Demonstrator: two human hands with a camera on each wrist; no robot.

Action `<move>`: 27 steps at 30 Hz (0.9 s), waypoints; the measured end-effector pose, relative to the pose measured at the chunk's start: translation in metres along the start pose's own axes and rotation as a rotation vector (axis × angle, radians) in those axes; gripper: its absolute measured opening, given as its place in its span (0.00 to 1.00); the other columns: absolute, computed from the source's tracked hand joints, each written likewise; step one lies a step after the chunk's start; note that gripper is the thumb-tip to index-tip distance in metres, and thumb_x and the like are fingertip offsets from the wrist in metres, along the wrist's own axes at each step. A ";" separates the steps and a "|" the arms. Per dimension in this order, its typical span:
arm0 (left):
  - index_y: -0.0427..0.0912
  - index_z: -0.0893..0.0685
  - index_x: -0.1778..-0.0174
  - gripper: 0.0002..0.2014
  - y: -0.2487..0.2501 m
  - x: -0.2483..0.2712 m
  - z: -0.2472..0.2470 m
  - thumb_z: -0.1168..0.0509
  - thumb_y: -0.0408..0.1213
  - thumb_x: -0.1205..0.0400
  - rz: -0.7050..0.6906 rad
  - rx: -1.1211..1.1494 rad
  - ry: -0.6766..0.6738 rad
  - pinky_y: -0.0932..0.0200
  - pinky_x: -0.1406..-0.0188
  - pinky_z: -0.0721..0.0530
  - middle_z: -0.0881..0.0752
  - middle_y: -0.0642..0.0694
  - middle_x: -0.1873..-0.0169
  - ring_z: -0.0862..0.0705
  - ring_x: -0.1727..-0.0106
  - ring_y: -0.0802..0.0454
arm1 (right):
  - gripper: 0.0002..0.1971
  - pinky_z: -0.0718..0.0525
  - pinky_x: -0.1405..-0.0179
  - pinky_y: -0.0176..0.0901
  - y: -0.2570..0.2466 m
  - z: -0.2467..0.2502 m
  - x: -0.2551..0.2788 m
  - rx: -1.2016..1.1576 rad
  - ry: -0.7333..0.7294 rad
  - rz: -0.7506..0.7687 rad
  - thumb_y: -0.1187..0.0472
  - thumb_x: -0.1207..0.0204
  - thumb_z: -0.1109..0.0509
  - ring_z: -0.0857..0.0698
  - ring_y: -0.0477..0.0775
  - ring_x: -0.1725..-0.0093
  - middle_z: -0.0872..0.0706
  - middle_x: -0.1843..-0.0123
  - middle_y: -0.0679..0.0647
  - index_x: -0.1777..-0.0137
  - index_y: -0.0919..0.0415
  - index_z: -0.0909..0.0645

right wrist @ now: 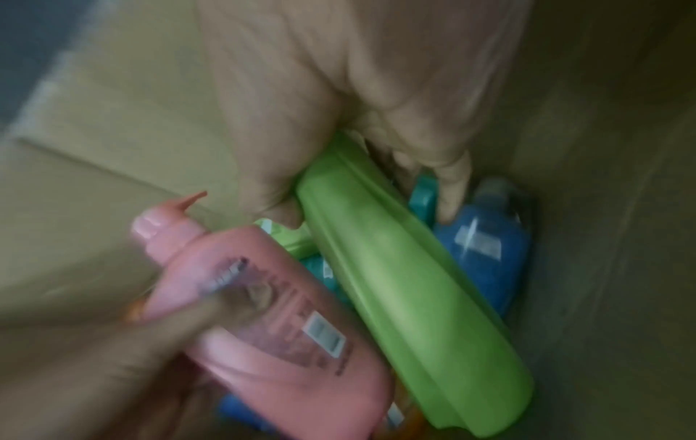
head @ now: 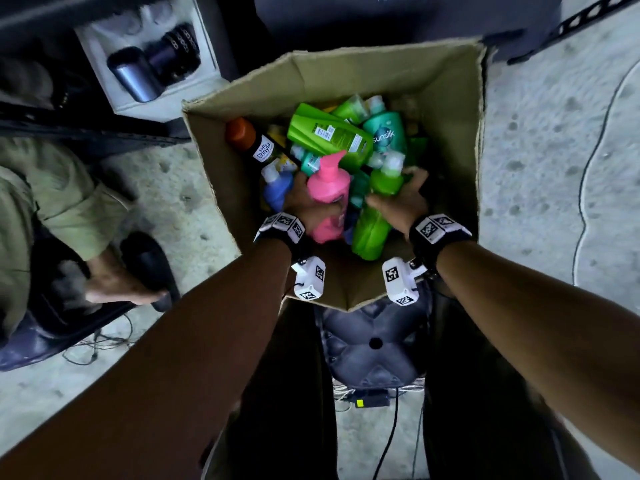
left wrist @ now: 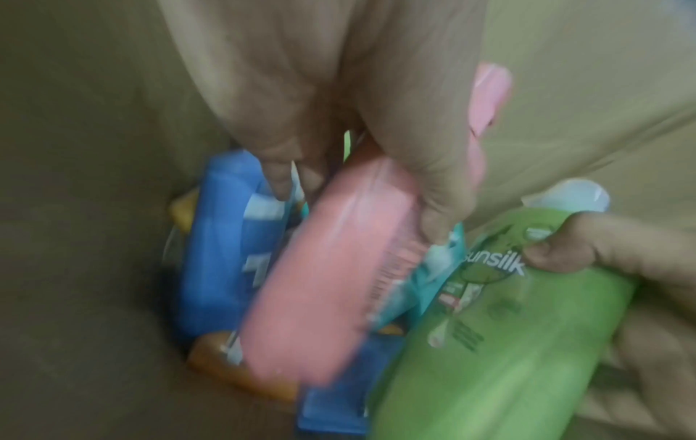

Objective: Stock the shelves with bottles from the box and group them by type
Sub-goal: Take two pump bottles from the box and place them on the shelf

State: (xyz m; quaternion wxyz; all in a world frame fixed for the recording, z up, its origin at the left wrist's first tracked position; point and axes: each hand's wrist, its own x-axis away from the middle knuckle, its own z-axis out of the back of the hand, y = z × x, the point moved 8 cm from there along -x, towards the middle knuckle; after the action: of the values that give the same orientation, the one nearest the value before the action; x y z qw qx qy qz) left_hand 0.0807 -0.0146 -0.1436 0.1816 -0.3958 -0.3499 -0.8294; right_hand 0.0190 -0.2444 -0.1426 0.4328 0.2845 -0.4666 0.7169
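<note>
Head view: both hands reach into the open cardboard box (head: 446, 109). The left hand (head: 304, 206) wraps its fingers round the pink pump bottle (head: 329, 199), near the box centre. The right hand (head: 401, 202) grips the green bottle (head: 375, 216) at 3 o'clock from the pink one, touching it. Further bottles lie heaped toward 12 o'clock, among them a teal bottle (head: 386, 131).

Left wrist view, blurred: the fingers (left wrist: 437, 190) curl over the pink pump bottle's (left wrist: 320, 282) edge; a blue bottle (left wrist: 214, 244) shows at 9 o'clock, and the green bottle's (left wrist: 501, 342) "sunsilk" label faces this camera.

Right wrist view, blurred: only here the pink pump bottle's (right wrist: 271, 321) barcode label shows; fingers (right wrist: 452, 190) hook behind the green bottle (right wrist: 406, 291).
</note>
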 end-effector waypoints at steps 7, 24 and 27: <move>0.51 0.21 0.35 0.31 0.031 0.055 0.028 0.15 0.41 0.33 -0.026 0.107 -0.018 0.82 0.59 0.26 0.11 0.54 0.48 0.14 0.48 0.56 | 0.41 0.13 0.44 0.54 -0.038 0.028 0.050 -0.053 -0.106 0.115 0.43 0.48 0.20 0.11 0.57 0.49 0.13 0.46 0.52 0.37 0.42 0.40; 0.52 0.15 0.34 0.32 0.051 0.236 0.087 0.18 0.43 0.36 0.095 0.293 -0.018 0.47 0.33 0.15 0.09 0.48 0.44 0.11 0.41 0.47 | 0.38 0.16 0.32 0.63 -0.081 0.086 0.207 -0.403 -0.121 0.109 0.38 0.38 0.17 0.11 0.55 0.38 0.09 0.39 0.52 0.28 0.49 0.20; 0.52 0.15 0.34 0.33 0.062 0.271 0.101 0.17 0.46 0.37 0.099 0.298 0.008 0.51 0.34 0.15 0.09 0.49 0.43 0.11 0.42 0.49 | 0.36 0.17 0.31 0.66 -0.087 0.097 0.238 -0.496 -0.090 0.075 0.38 0.37 0.18 0.12 0.60 0.36 0.10 0.37 0.56 0.30 0.51 0.19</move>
State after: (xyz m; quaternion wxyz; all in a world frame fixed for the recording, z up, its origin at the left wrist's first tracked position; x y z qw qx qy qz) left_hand 0.0020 0.0095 0.1402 0.2804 -0.3779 -0.4485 -0.7599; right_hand -0.0139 -0.2325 0.1263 0.4413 0.1836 -0.6574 0.5826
